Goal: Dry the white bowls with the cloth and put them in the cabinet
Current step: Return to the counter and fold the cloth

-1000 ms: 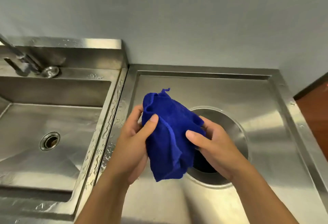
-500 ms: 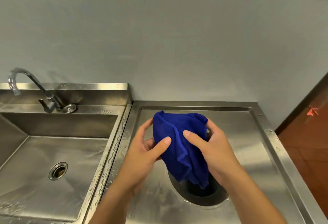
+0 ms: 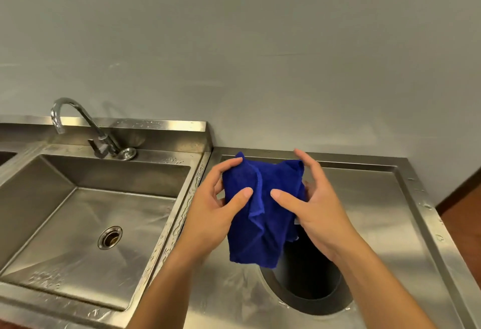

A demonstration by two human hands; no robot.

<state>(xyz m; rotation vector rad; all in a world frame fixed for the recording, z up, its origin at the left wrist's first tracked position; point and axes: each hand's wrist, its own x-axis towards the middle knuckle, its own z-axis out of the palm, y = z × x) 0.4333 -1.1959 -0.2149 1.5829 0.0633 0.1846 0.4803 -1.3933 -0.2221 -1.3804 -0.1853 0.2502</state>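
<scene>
Steel counter (image 3: 377, 198) now sits lower; left hand (image 3: 208, 219) and right hand (image 3: 320, 214) still pinch blue cloth (image 3: 260, 224).

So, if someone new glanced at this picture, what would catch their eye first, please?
The bright blue cloth stands out at once, held up between the left hand and the right hand above the steel counter. Below it a round dark hole opens in that counter. To the left lies an empty wet sink with a curved tap behind it; no bowls are in view.
</scene>
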